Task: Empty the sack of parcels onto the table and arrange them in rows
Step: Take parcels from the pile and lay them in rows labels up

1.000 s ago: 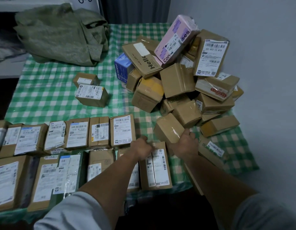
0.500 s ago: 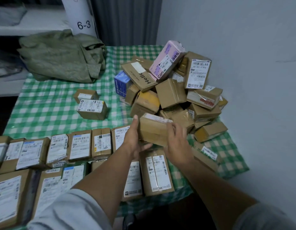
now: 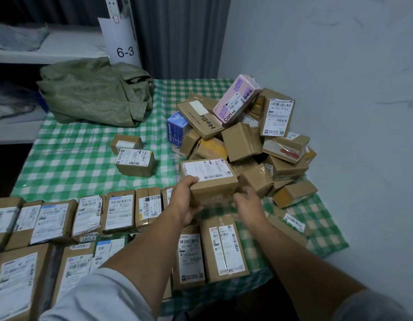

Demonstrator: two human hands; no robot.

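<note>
A brown cardboard parcel (image 3: 209,179) with a white label facing up hangs just above the table, near the foot of the pile. My left hand (image 3: 184,200) grips its left side, thumb on top. My right hand (image 3: 247,203) cups its lower right corner. Behind it rises a heap of several parcels (image 3: 242,140), topped by a pink box (image 3: 235,99). Two rows of labelled parcels (image 3: 117,210) lie along the near edge of the green checked table (image 3: 73,158). The crumpled green sack (image 3: 94,93) lies at the back left.
Two small parcels (image 3: 134,158) sit alone mid-table. A grey wall runs close along the right side. Shelves and a sign reading 6-3 (image 3: 124,52) stand behind the table, next to a dark curtain. One flat parcel (image 3: 291,222) hangs over the right front edge.
Both hands took a brown parcel from the foot of the pile, lifted it and turned it so its label faces up. My view tilted upward.
</note>
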